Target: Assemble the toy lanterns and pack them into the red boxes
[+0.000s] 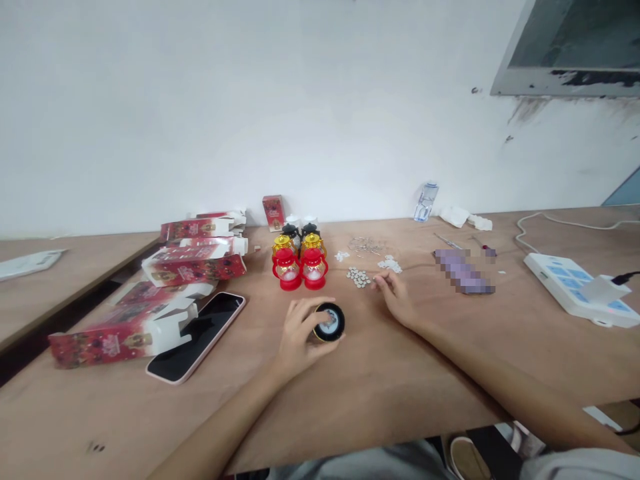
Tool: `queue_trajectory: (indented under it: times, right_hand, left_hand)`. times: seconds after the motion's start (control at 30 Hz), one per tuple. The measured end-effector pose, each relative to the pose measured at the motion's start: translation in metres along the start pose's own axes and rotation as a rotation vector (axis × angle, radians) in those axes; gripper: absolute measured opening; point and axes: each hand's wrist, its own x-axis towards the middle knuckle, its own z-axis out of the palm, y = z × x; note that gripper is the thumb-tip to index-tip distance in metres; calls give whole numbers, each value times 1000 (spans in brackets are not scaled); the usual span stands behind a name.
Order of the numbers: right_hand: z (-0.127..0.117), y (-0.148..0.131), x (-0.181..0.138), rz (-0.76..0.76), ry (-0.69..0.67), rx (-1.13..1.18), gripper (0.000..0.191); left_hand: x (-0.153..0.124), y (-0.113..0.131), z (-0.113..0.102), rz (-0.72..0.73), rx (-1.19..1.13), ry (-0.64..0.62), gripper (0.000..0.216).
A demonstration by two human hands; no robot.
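My left hand (301, 333) is wrapped round a small lantern (338, 327), its round black base turned up towards me. The fingers rest over the pale disc in the middle of that base. My right hand (395, 297) is pinched at the right edge of a pile of silvery button cells (358, 277), with what looks like one cell at the fingertips. Behind my hands, small lanterns stand upright in two rows: red lanterns (313, 272) in front, then gold lanterns (311, 244), black lanterns (289, 230) and white ones at the back.
Opened red printed boxes (195, 261) and a phone (197, 339) lie at left. One small red box (273, 212) stands by the wall. White tabs (390, 265), thin metal pieces (367, 245), a screwdriver (447, 241), a blurred purple item (463, 272) and a power strip (575, 287) lie rightward.
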Motion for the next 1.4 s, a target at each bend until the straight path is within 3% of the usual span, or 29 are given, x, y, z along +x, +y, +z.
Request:
queue_trajectory:
  times: [0.27, 0.57, 0.7, 0.9, 0.97, 1.17, 1.4]
  right_hand:
    - [12, -3, -2, 167, 22, 335, 38]
    - [14, -25, -15, 170, 2, 395, 32]
    - [17, -40, -30, 22, 68, 304, 22]
    - [18, -72, -55, -530, 58, 130, 8]
    - [20, -78, -59, -631, 66, 59, 7]
    - [24, -75, -59, -643, 126, -112, 7]
    - [22, -78, -58, -654, 143, -210, 8]
  left_hand:
    - [-2, -4, -1, 113, 113, -99, 21]
    - [-5, -1, -1, 45, 117, -66, 37]
    - [-5, -1, 1, 7, 115, -15, 50]
    - [-10, -6, 8, -51, 123, -50, 49]
    - [-12, -5, 11, -69, 114, -54, 48]
    - [-10, 7, 18, -64, 76, -60, 41]
    - [-9, 14, 22, -214, -59, -126, 48]
